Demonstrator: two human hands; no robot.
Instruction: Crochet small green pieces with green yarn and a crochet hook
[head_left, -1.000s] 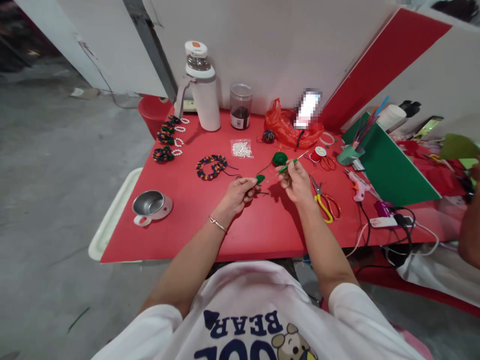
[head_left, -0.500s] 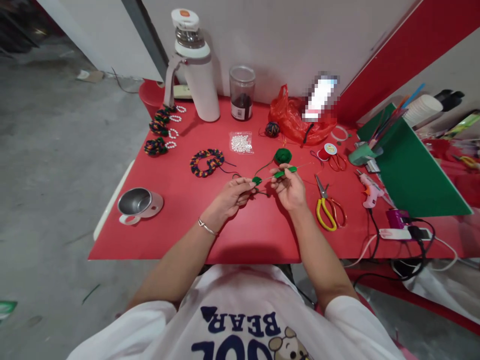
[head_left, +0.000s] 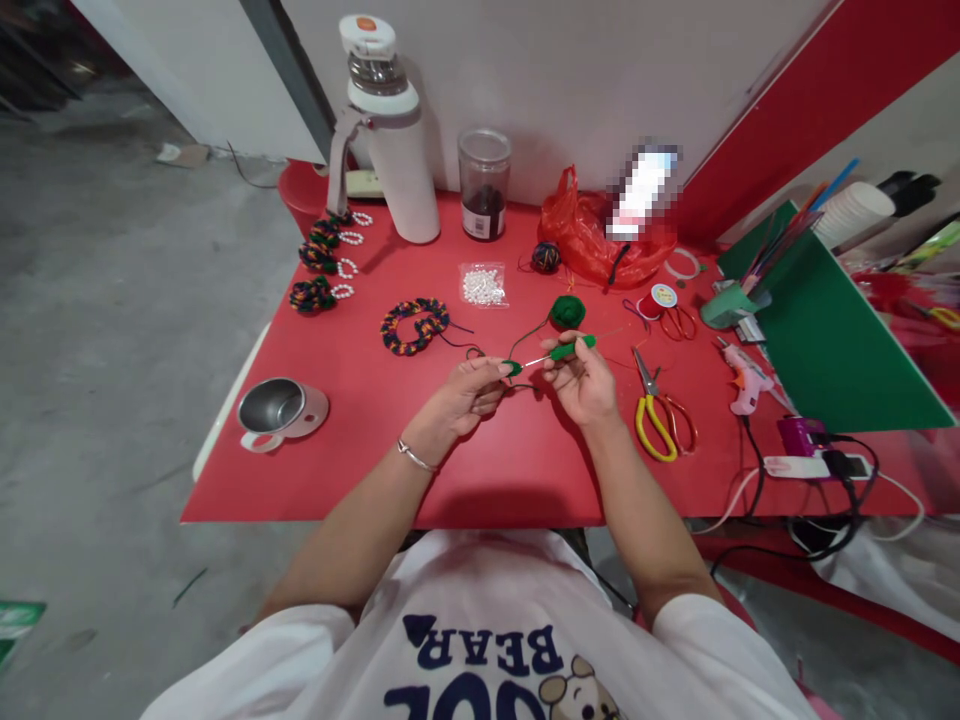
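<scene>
My left hand (head_left: 469,395) is closed in a pinch on a small green crochet piece (head_left: 513,368) above the red table (head_left: 360,440). My right hand (head_left: 586,382) is closed on a green-handled crochet hook (head_left: 564,350), whose metal tip points left at the piece. A strand of green yarn runs from the piece up to a green yarn ball (head_left: 567,311) lying just beyond my hands.
A multicoloured crochet ring (head_left: 414,325), bag of beads (head_left: 482,286), white flask (head_left: 390,135), jar (head_left: 484,184) and red bag (head_left: 592,240) stand behind. A metal cup (head_left: 277,410) is left. Yellow scissors (head_left: 654,420), glue gun (head_left: 742,378), cables and a green board (head_left: 825,340) are right.
The camera view shifted down and left a second ago, then held. My right hand tilted the hook so its tip now reaches the green piece; my left hand stays put.
</scene>
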